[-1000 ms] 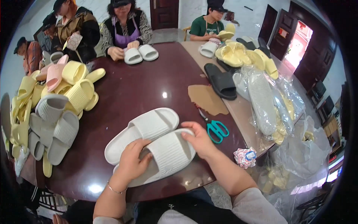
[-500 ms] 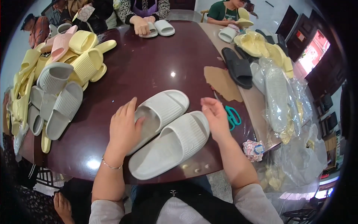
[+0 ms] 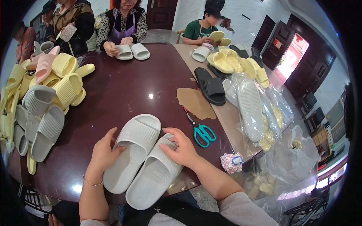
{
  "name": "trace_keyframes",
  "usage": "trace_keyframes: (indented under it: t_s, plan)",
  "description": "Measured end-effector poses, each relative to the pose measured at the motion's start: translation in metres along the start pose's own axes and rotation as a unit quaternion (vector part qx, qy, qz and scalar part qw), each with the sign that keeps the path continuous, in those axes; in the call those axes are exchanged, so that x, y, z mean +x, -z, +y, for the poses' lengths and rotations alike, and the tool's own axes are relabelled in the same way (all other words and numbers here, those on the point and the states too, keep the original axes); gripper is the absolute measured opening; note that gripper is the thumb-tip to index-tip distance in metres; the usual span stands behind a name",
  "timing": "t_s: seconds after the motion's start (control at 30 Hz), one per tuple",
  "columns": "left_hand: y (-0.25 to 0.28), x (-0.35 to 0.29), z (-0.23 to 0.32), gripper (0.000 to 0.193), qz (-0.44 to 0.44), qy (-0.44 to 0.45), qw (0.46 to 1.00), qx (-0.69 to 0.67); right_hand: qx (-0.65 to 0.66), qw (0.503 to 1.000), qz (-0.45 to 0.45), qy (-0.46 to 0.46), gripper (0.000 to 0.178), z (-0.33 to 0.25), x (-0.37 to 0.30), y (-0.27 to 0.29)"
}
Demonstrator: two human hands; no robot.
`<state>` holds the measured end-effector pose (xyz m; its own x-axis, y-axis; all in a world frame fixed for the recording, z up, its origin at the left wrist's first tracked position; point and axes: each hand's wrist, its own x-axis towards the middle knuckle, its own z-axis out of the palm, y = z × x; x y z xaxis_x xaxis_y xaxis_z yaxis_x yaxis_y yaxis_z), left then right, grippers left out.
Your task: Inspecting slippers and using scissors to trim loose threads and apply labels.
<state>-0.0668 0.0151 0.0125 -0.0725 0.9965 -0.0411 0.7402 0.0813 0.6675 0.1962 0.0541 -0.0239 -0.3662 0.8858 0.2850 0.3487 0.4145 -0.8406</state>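
Note:
Two light grey ribbed slide slippers lie side by side at the near table edge, toes pointing away and slightly right. My left hand (image 3: pixel 106 153) is at the outer side of the left slipper (image 3: pixel 138 133), fingers stretched and apart, thumb by the foot opening. On the right slipper (image 3: pixel 149 188), my right hand (image 3: pixel 180 148) grips the front of the strap, its fingers over the toe end and thumb on the ribs. That hand hides part of the strap and toe. The right slipper's heel sits nearer to me than the left one's.
Teal-handled scissors (image 3: pixel 203 135), brown cardboard (image 3: pixel 196 102) and a bundle of printed labels (image 3: pixel 231 163) lie right. Beyond are a black slipper (image 3: pixel 210 86) and plastic-wrapped slippers (image 3: pixel 249 109). Yellow, pink and grey slippers (image 3: pixel 49 128) pile up left. Across the table, people handle slippers.
My right hand has moved from beside the toe onto the right slipper's strap. The pair now points more straight away from me. My view has shifted, showing more of the far side.

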Motion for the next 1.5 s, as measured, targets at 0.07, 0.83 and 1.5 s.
trace_keyframes:
  t_s: [0.07, 0.83, 1.5]
  plan:
    - [0.003, 0.002, -0.018, 0.067, -0.042, 0.031, 0.983, -0.177, 0.011, 0.999, 0.016, 0.026, 0.048, 0.007, 0.001, -0.006]
    - [0.002, -0.034, -0.03, 0.075, -0.213, -0.103, 0.746, -0.622, 0.208, 0.978, 0.022, 0.004, 0.054, 0.005, -0.009, -0.026]
    - [0.003, -0.023, -0.029, 0.069, -0.166, -0.121, 0.785, -0.585, 0.198, 0.98, -0.001, 0.016, 0.043, 0.013, -0.004, -0.026]
